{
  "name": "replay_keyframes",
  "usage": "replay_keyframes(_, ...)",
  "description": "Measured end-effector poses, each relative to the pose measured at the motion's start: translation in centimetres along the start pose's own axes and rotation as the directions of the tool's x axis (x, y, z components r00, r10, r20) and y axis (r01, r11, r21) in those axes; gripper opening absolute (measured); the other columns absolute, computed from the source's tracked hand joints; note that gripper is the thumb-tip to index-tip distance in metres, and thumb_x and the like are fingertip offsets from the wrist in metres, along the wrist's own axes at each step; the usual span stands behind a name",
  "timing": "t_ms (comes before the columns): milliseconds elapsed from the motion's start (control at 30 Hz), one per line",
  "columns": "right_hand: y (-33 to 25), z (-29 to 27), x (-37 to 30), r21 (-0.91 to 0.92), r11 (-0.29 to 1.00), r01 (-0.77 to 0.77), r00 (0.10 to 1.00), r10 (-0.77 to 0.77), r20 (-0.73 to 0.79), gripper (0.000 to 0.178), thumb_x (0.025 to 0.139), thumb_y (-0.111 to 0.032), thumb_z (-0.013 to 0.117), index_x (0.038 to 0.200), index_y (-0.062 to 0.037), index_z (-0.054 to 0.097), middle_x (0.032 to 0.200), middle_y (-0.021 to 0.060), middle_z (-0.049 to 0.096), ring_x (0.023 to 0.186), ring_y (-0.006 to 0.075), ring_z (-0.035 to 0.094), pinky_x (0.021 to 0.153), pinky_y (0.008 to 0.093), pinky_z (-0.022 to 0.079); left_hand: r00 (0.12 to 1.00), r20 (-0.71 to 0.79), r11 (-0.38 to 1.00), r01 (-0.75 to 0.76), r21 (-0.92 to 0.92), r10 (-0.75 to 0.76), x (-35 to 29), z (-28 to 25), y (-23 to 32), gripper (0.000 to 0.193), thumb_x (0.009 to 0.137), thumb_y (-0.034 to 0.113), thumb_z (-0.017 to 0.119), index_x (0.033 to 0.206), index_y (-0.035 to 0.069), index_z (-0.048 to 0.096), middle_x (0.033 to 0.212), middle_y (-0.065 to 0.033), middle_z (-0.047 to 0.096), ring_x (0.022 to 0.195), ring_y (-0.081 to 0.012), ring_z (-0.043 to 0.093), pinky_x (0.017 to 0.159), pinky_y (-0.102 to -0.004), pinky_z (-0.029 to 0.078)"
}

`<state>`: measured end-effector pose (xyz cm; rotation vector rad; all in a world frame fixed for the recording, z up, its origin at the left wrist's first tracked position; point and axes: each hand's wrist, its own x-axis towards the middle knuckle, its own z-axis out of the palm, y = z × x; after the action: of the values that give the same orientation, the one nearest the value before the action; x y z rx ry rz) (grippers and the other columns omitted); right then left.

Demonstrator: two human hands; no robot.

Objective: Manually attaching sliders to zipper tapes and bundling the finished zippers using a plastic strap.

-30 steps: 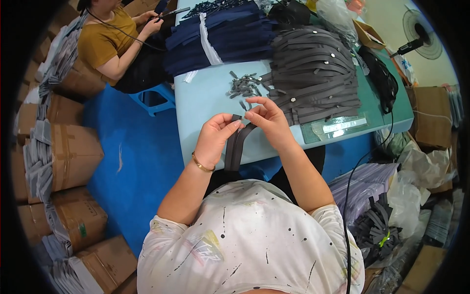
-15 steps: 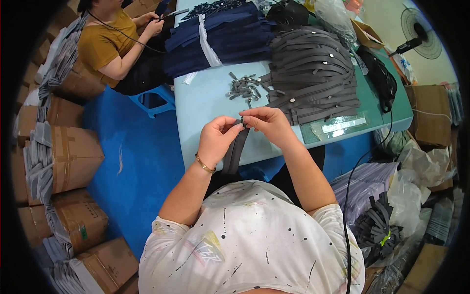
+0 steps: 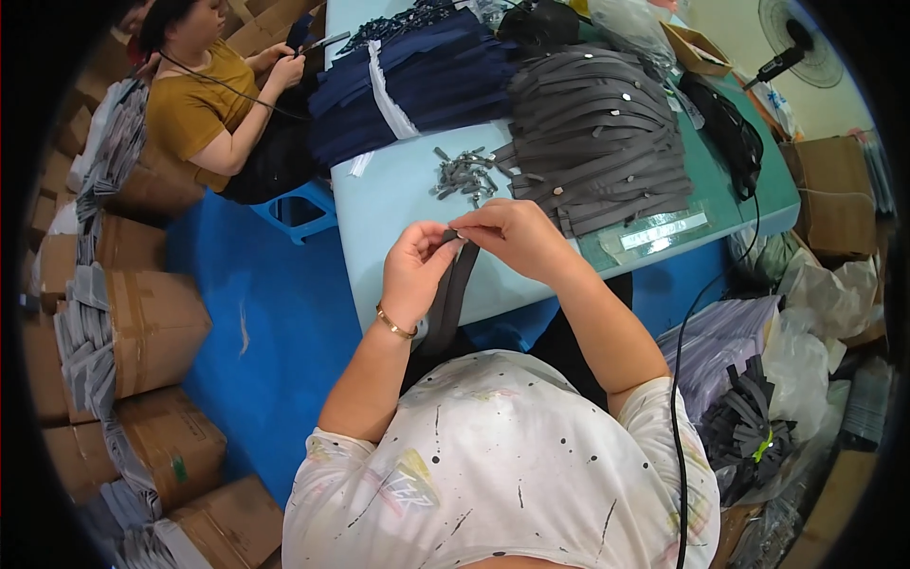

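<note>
A dark grey zipper strip (image 3: 455, 292) runs from my fingertips down over the table's near edge toward my lap. My left hand (image 3: 415, 270), with a gold bracelet at its wrist, pinches the strip's upper end. Against that same end, my right hand (image 3: 517, 237) is closed, thumb and fingertips pressed together. Whether a small slider sits between the fingertips is too small to tell. Just beyond my hands lies a loose pile of small grey zipper pulls (image 3: 464, 174). Behind it to the right spreads a wide stack of grey zipper strips (image 3: 602, 137).
Navy strips (image 3: 436, 90) tied with a white band lie at the table's back left. A person in a mustard top (image 3: 204, 114) sits at the left, holding a tool. Cartons (image 3: 161, 327) line the left; a black cable (image 3: 675, 417) hangs at my right; a fan (image 3: 801, 43) stands far right.
My hands stay together at the zipper's end; the right fingertips have shifted slightly over it. The whole view has turned a little.
</note>
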<state>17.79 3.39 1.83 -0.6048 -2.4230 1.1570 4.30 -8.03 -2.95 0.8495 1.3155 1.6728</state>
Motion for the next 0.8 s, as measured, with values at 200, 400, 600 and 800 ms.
replay_keyframes(200,2.0,2.4,-0.4,0.320,0.944,-0.086,0.952,0.172,-0.253,0.032,0.084,-0.012,0.063,0.114,-0.0061,0.058,0.086,0.0048,0.061,0.075,0.0118,0.057,0.067,0.0245,0.046,1.000,-0.016,0.993,0.003,-0.122,-0.005,1.0,0.9,1.8,0.022,0.084,-0.001,0.059,0.106,0.001,0.055,0.091,-0.0041,0.060,0.085,-0.0074,0.055,0.074,-0.0196,0.045)
replay_keyframes(400,2.8,4.5,-0.1,0.750,0.640,-0.163,0.930,0.353,-0.099,0.026,0.082,-0.012,0.066,0.106,-0.0032,0.059,0.083,0.0001,0.061,0.073,0.0047,0.055,0.064,0.0192,0.043,0.993,-0.097,0.997,-0.070,-0.034,0.067,1.3,-0.8,0.7,0.026,0.084,-0.003,0.058,0.109,0.001,0.058,0.094,-0.0033,0.059,0.086,-0.0081,0.055,0.070,-0.0184,0.043)
replay_keyframes(600,2.9,4.1,0.1,0.738,0.657,0.156,0.811,0.342,-0.476,0.014,0.080,-0.001,0.065,0.093,-0.0025,0.062,0.077,-0.0019,0.060,0.070,0.0044,0.054,0.062,0.0181,0.043,0.992,-0.126,0.973,0.000,-0.231,-0.030,2.4,-0.6,1.1,0.027,0.084,0.001,0.059,0.111,0.002,0.056,0.095,-0.0035,0.060,0.090,-0.0109,0.057,0.071,-0.0213,0.044)
replay_keyframes(800,2.0,4.0,0.4,0.782,0.623,0.018,0.944,0.246,-0.218,0.012,0.081,-0.001,0.063,0.093,-0.0002,0.063,0.082,0.0003,0.061,0.077,0.0069,0.058,0.070,0.0199,0.046,0.991,0.036,0.920,0.129,-0.370,-0.125,2.3,-0.8,0.8,0.024,0.085,0.002,0.058,0.109,0.004,0.057,0.095,-0.0038,0.060,0.087,-0.0121,0.057,0.076,-0.0225,0.044)
